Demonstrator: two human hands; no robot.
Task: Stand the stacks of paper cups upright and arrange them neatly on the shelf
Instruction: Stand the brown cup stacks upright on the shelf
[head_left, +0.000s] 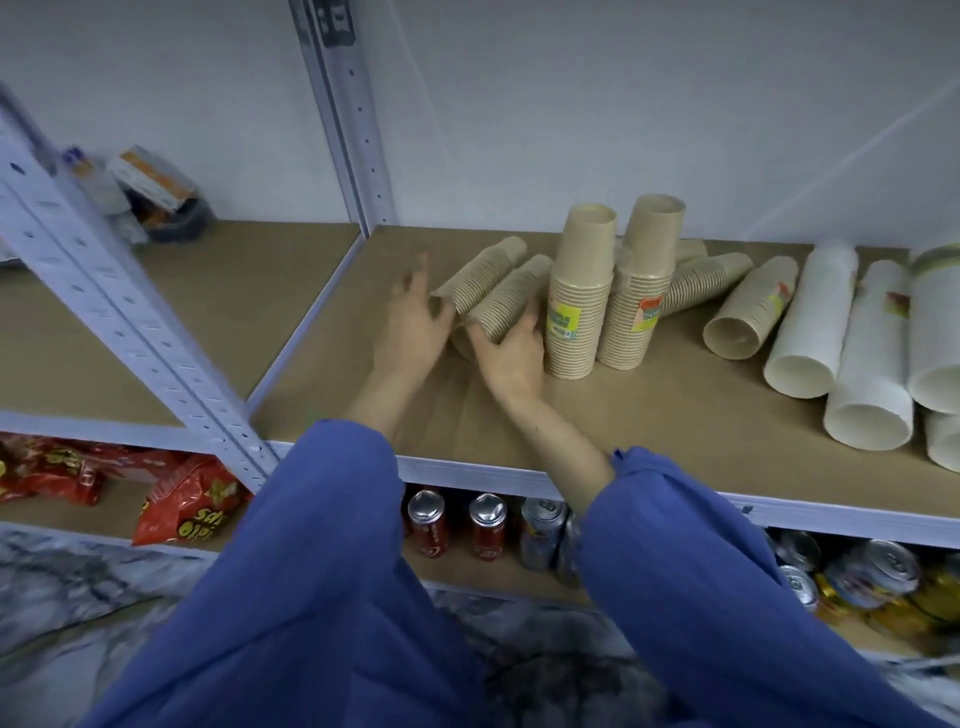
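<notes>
Now my right hand (511, 351) curls round the nearer lying brown stack (501, 306), low on the shelf (649, 415). My left hand (410, 322) is spread loose at the mouth of the second lying stack (483, 270), too blurred to tell if it touches. I should pivot mine up on its wide mouth end, squeezing the nested cups together, and set it just beside the two upright stacks (576, 317) without knocking them. Further right, another lying stack (748, 312) shows an empty mouth, and white stacks (810, 322) lie beyond. Far left, a dark tub (176, 218) holds packets.

Stockroom or shop, metal shelving (130, 332), snack bags (189, 506), drink cans (488, 526) (below), cup stacks (577, 306)
</notes>
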